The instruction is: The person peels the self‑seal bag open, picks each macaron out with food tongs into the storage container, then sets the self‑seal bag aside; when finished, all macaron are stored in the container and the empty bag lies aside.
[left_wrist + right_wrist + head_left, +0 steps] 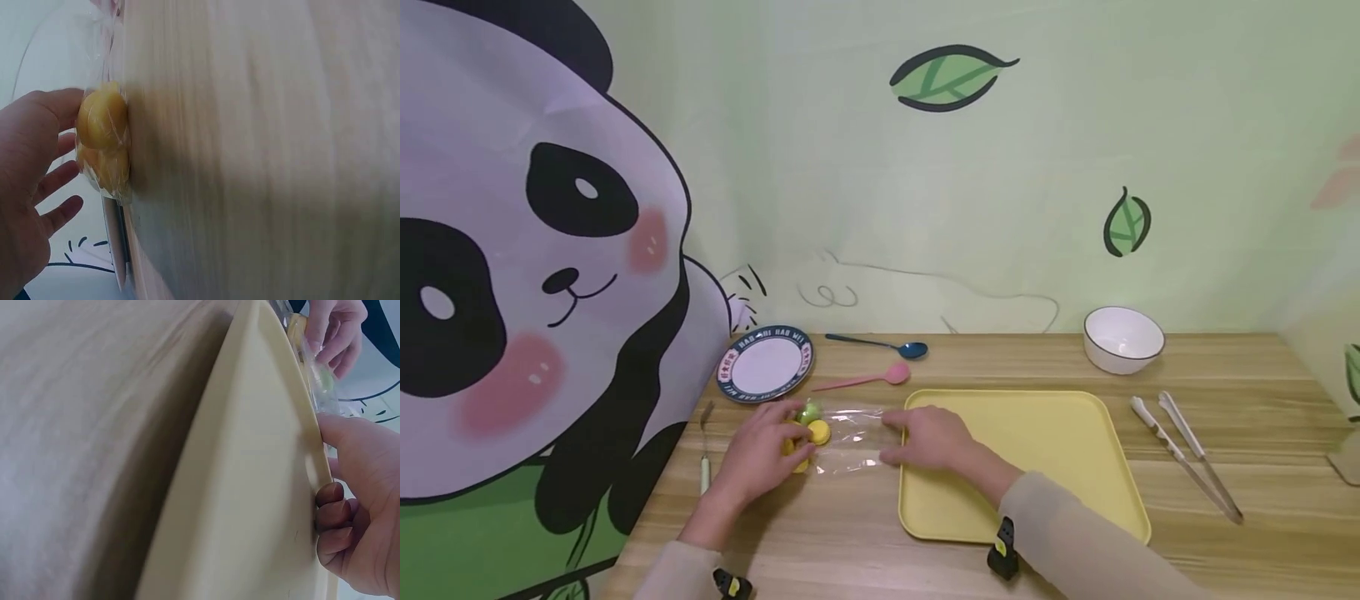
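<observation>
A clear plastic bag [855, 437] lies between the two hands on the wooden table, with small yellow pieces [819, 432] and a green piece [809, 412] at its left end. My left hand [756, 454] holds that filled end, its thumb and fingers around the pieces; in the left wrist view the other fingers are spread. My right hand [936, 437] holds the bag's flat right end by the thumb and index finger, above the left rim of a yellow tray [1037, 417]. In the right wrist view its other fingers [334, 515] are curled beside the tray's rim.
A blue-rimmed plate [766, 364] stands behind the left hand, with a blue spoon [913, 350] and a pink spoon [897, 373] to its right. A fork [705, 473] lies at the left table edge. A white bowl [1124, 340] and tongs [1195, 458] are right of the tray.
</observation>
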`<action>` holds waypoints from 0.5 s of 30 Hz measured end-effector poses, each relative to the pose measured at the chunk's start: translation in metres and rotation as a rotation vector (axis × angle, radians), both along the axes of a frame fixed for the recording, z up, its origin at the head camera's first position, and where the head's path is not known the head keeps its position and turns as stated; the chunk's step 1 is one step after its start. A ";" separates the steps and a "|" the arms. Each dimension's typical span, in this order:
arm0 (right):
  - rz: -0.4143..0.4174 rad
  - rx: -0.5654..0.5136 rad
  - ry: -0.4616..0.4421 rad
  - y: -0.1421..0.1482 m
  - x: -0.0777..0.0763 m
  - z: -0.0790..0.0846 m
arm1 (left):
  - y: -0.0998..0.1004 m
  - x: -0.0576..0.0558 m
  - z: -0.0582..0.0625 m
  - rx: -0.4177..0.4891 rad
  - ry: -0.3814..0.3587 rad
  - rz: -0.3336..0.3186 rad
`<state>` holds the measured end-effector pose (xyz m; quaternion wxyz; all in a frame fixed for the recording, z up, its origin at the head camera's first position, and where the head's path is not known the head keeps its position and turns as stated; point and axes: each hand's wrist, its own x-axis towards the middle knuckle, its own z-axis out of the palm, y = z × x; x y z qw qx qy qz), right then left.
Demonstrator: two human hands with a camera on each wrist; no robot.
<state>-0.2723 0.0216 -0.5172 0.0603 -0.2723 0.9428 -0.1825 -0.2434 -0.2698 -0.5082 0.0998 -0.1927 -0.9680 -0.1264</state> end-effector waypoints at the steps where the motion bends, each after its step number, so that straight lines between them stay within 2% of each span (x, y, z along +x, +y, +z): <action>1: -0.001 0.002 -0.001 0.000 0.000 0.000 | 0.001 0.000 0.000 0.004 0.004 0.005; 9: -0.022 0.001 -0.008 -0.002 0.001 0.000 | -0.001 -0.001 0.004 0.106 0.113 0.010; 15: -0.013 -0.023 0.000 0.000 0.003 0.003 | -0.003 0.000 0.006 0.142 0.116 -0.003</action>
